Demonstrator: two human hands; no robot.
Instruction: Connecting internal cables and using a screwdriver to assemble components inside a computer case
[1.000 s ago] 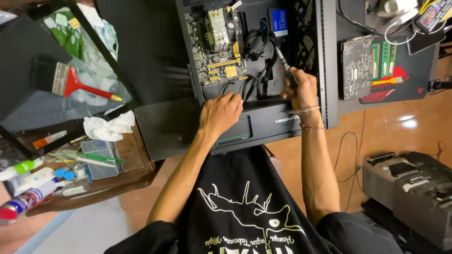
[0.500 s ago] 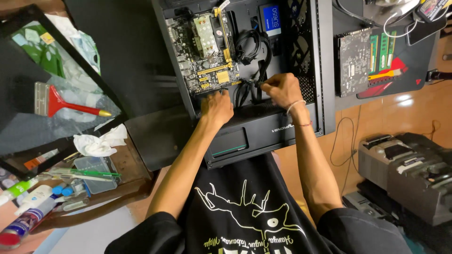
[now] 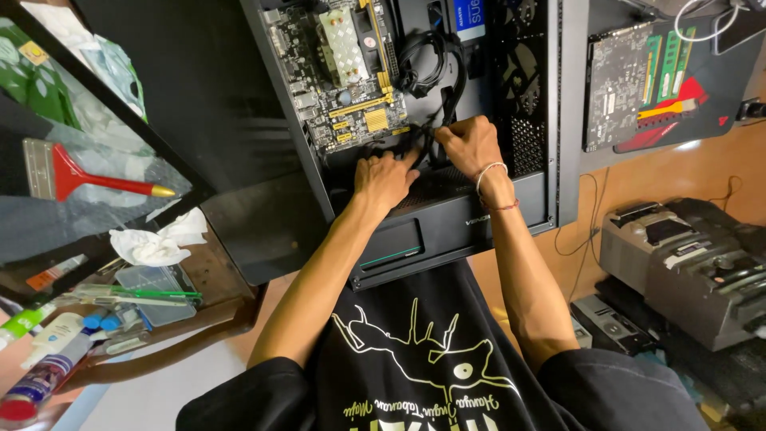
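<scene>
Black counter [image 3: 199,104] carries an open PC case [image 3: 447,215], lying on its side with the interior facing up. Its motherboard [image 3: 343,72] fills the left half of the bay; a perforated panel [image 3: 527,96] closes the right side. Black cables [image 3: 431,88] loop down the channel between the 2, leaving little open room there.

Both hands work in that channel, close together at the lower edge of the motherboard. The left hand [image 3: 384,179] lies flat, fingers extended onto the cables; its grip is loose and no closed hold can be seen. The right hand [image 3: 471,144] is curled around the cable bundle, fingers closed on it. Fingertips of both hands are hidden by the cables and knuckles.

Left of the case, a glass panel [image 3: 88,144] lies with a red-handled brush [image 3: 80,177] on it, beside crumpled tissue [image 3: 152,243] and bottles [image 3: 48,351] at the counter edge. Right of the case, a graphics card [image 3: 616,88] rests on a mat, cut off at the top. Printers [image 3: 686,263] stand below on the floor.
</scene>
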